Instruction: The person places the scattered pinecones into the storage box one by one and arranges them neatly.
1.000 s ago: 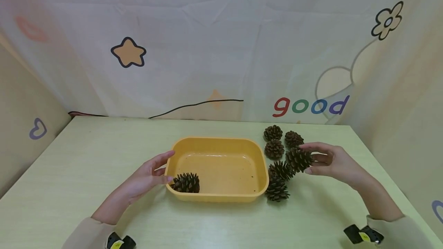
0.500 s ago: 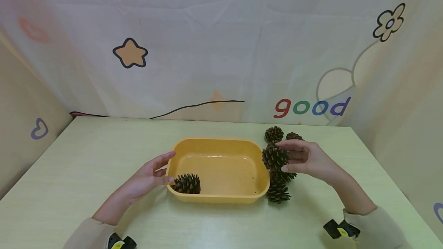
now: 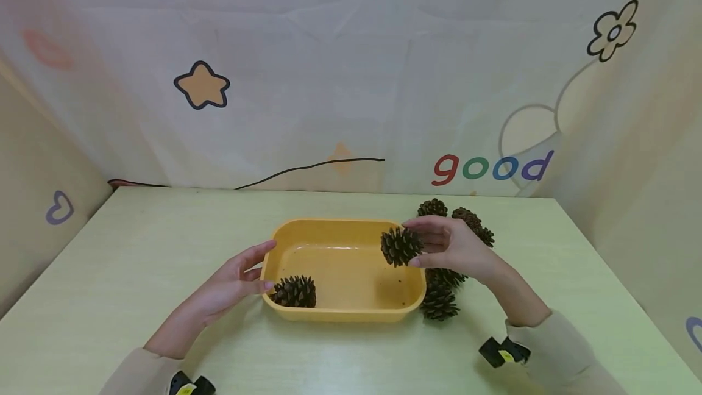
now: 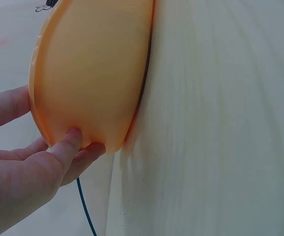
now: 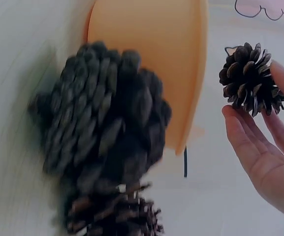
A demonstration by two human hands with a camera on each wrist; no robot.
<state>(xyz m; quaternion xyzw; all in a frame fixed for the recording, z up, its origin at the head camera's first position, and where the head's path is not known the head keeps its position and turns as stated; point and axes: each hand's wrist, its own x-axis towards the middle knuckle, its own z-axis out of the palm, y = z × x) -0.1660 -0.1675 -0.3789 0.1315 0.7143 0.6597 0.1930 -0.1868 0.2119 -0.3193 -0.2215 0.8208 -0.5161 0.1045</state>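
Note:
My right hand (image 3: 452,245) pinches a brown pine cone (image 3: 400,245) between thumb and fingers, above the right end of a yellow plastic basin (image 3: 340,270). In the right wrist view that pine cone (image 5: 252,78) hangs higher than the basin's rim (image 5: 196,73), with the fingers at its side and underneath. My left hand (image 3: 233,285) grips the basin's left end; in the left wrist view its thumb and fingers (image 4: 14,105) spread around the basin's outer wall (image 4: 92,73). A second pine cone (image 3: 295,291) lies inside, at the front left corner.
Several more pine cones lie on the pale table (image 3: 137,279) just right of the basin: a front one (image 3: 439,300) close to its wall, a back one (image 3: 432,208) and others partly behind my right hand. A printed curtain (image 3: 307,78) hangs behind the table.
My right hand has carried its pine cone leftward, from among the cones on the right to over the basin. A cone at the right now shows where the hand was. The left hand stays put.

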